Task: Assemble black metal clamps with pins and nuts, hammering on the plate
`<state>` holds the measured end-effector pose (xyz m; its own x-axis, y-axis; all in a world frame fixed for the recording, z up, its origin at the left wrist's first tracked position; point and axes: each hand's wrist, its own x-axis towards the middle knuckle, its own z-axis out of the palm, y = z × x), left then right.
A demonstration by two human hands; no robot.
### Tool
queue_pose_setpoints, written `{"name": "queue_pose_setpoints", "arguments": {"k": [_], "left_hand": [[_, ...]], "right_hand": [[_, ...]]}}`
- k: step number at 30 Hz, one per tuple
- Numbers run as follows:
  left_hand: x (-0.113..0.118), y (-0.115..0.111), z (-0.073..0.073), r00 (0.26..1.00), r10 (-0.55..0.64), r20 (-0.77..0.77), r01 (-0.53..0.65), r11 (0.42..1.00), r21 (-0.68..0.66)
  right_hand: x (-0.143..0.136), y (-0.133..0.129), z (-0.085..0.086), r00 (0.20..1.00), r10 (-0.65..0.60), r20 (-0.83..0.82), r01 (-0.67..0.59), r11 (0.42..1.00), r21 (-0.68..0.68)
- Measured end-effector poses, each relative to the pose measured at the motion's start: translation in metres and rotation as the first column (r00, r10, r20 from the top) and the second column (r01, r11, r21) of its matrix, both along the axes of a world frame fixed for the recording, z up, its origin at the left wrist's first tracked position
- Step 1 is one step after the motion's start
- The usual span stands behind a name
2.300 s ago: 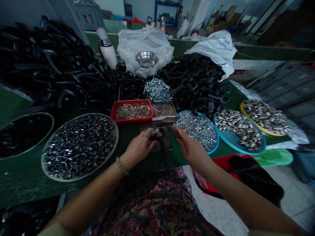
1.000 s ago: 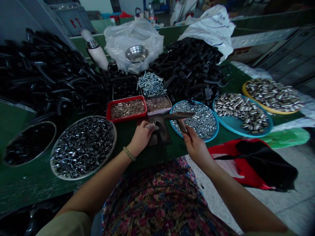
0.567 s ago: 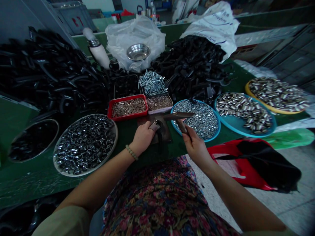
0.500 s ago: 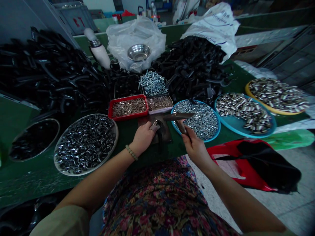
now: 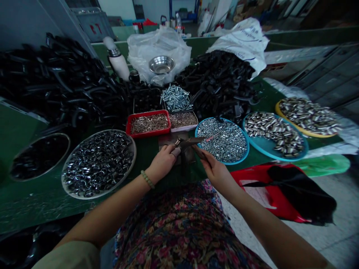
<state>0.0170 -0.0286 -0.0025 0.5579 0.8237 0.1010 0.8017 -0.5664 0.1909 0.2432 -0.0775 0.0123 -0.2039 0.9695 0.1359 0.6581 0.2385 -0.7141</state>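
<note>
My right hand (image 5: 211, 166) is closed around the wooden-looking handle of a hammer (image 5: 193, 141). The hammer's long dark head lies just right of my left fingertips, partly over the work spot. My left hand (image 5: 165, 160), with a beaded bracelet on its wrist, pinches a small shiny metal piece (image 5: 178, 142). A dark part seems to be under the hammer head, but its shape is hidden. Beneath both hands is a flat metal plate (image 5: 165, 140) on the green table.
Close behind are a red tray (image 5: 127, 129) of small pins and a pale tray (image 5: 183, 129) of tiny fasteners. Left stands a round tray (image 5: 135, 149) of metal rings; right, a blue tray (image 5: 248, 147) of small nut-like pieces. Piles of black parts (image 5: 221, 82) rise behind.
The hammer has come left and down, its head now beside my left fingers. My right hand moved with it; my left hand stays at the plate. The view has shifted slightly.
</note>
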Motion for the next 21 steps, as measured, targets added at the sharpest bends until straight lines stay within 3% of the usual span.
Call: {"name": "queue_pose_setpoints", "arguments": {"k": [3,5,8,10,15,17,21], "left_hand": [[-0.001,0.0,-0.003,0.999,-0.027,0.029,0.027,1.0,0.006],[-0.003,0.001,-0.003,0.992,0.001,0.129,0.005,0.999,-0.045],[-0.009,-0.005,-0.002,0.923,0.171,0.344,-0.127,0.981,-0.146],[-0.016,-0.016,-0.002,0.878,0.25,0.409,-0.207,0.967,-0.148],[-0.029,-0.045,-0.013,0.947,0.179,0.267,-0.169,0.984,-0.059],[-0.028,-0.049,-0.017,0.959,0.174,0.225,-0.165,0.985,-0.06],[-0.019,-0.052,-0.016,0.956,0.191,0.221,-0.178,0.981,-0.078]], "right_hand": [[-0.001,0.0,0.001,1.0,0.01,0.016,-0.01,1.0,0.0],[-0.002,0.001,0.004,0.999,0.006,0.035,-0.006,1.0,0.003],[-0.005,0.001,0.013,0.995,0.006,0.102,-0.005,1.0,-0.003],[-0.008,0.001,0.02,0.991,0.006,0.136,-0.008,1.0,0.016],[-0.016,0.003,0.029,0.957,0.065,0.283,-0.079,0.996,0.039],[-0.019,0.005,0.032,0.934,0.099,0.344,-0.108,0.994,0.007],[-0.024,0.012,0.031,0.947,0.047,0.317,-0.069,0.996,0.059]]}}
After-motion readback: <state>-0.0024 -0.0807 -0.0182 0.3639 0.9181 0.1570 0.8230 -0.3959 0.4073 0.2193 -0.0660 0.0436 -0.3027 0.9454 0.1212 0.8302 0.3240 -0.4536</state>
